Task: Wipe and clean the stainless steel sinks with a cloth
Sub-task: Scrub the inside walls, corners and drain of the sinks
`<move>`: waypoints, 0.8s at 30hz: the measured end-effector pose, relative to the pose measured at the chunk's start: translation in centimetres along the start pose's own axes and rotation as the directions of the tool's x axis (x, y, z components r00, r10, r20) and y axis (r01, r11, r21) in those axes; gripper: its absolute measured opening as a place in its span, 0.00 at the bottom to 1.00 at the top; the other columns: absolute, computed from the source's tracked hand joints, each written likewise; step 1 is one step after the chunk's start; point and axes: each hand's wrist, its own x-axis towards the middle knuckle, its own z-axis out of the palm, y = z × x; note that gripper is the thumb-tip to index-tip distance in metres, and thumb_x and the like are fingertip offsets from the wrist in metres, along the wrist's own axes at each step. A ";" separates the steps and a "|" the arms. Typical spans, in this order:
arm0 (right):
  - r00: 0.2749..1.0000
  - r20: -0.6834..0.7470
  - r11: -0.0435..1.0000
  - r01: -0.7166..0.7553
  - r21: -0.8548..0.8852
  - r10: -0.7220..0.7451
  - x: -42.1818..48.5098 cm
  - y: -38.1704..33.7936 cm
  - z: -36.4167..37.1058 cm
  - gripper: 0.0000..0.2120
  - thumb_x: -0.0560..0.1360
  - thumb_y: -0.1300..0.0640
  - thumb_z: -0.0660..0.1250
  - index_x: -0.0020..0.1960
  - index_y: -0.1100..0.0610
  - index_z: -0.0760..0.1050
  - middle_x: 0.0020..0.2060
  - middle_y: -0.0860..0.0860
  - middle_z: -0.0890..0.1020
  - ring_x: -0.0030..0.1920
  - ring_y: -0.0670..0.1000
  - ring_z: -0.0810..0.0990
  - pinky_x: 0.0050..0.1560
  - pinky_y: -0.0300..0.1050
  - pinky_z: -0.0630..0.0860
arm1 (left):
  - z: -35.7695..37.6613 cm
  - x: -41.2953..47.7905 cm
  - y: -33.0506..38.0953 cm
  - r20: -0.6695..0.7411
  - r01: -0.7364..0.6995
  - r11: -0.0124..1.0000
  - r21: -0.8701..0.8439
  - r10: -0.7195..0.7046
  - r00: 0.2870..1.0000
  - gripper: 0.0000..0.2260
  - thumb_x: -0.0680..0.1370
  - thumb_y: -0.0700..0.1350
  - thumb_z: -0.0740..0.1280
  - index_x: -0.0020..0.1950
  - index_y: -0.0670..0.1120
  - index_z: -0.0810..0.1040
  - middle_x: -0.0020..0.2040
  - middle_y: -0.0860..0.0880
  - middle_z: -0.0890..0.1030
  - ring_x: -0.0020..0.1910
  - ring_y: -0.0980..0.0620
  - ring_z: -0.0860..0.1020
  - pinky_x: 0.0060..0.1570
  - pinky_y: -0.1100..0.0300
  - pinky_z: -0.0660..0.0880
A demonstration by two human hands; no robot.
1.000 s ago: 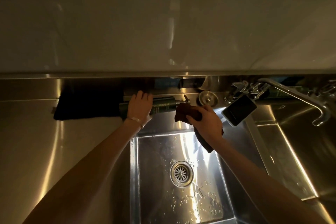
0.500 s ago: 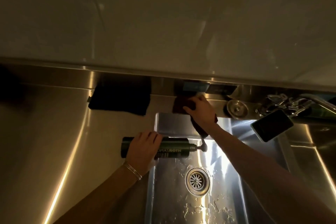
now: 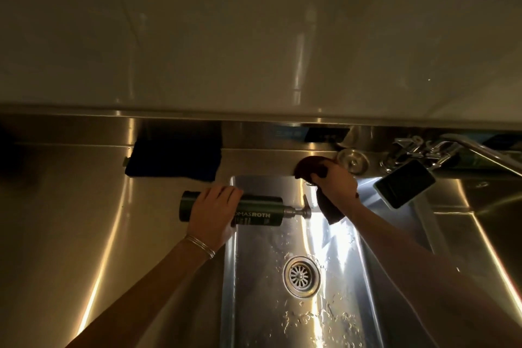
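A stainless steel sink basin (image 3: 254,291) with a round drain (image 3: 301,276) and water droplets lies below me. My right hand (image 3: 337,181) grips a dark brown cloth (image 3: 310,165) and presses it on the ledge behind the basin; a tail of the cloth hangs into the basin. My left hand (image 3: 212,213) holds a dark green pump bottle (image 3: 260,210) lying sideways over the basin's left rim, with its pump pointing right.
A dark blue folded cloth (image 3: 173,158) lies on the counter at the back left. A round metal drain plug (image 3: 353,161), a phone (image 3: 405,186) and a chrome faucet (image 3: 452,150) sit at the back right. A second basin (image 3: 480,234) is on the right.
My left hand lifted the green bottle off the back ledge and brought it toward me over the basin's left rim. My right hand slid the cloth rightward along the ledge toward the drain plug.
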 end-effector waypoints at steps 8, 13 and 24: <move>0.991 0.129 0.999 -0.036 0.003 0.035 -6.5 3.8 -1.9 0.16 0.73 0.49 0.68 0.58 0.54 0.78 0.48 0.53 0.77 0.47 0.54 0.78 0.43 0.41 0.68 | 0.2 5.9 0.8 0.039 0.276 0.899 -0.341 -0.280 0.959 0.26 0.57 0.43 0.80 0.53 0.43 0.78 0.49 0.44 0.80 0.52 0.43 0.76 0.48 0.51 0.74; 0.995 0.097 0.998 -0.031 0.051 0.026 -9.9 5.5 -2.3 0.13 0.72 0.47 0.69 0.55 0.49 0.79 0.43 0.47 0.73 0.43 0.48 0.74 0.42 0.41 0.66 | 2.1 9.3 2.6 0.124 0.457 0.668 -0.588 -0.484 0.866 0.30 0.57 0.46 0.81 0.57 0.47 0.76 0.52 0.45 0.79 0.53 0.46 0.77 0.50 0.50 0.77; 1.000 0.008 0.998 -0.008 0.066 0.008 -11.4 6.3 -3.2 0.13 0.73 0.46 0.69 0.57 0.44 0.78 0.42 0.43 0.70 0.43 0.45 0.71 0.41 0.39 0.64 | 5.1 13.9 4.8 0.194 0.423 0.319 -0.848 -0.556 0.808 0.29 0.60 0.38 0.80 0.59 0.43 0.74 0.56 0.45 0.80 0.51 0.51 0.77 0.50 0.59 0.72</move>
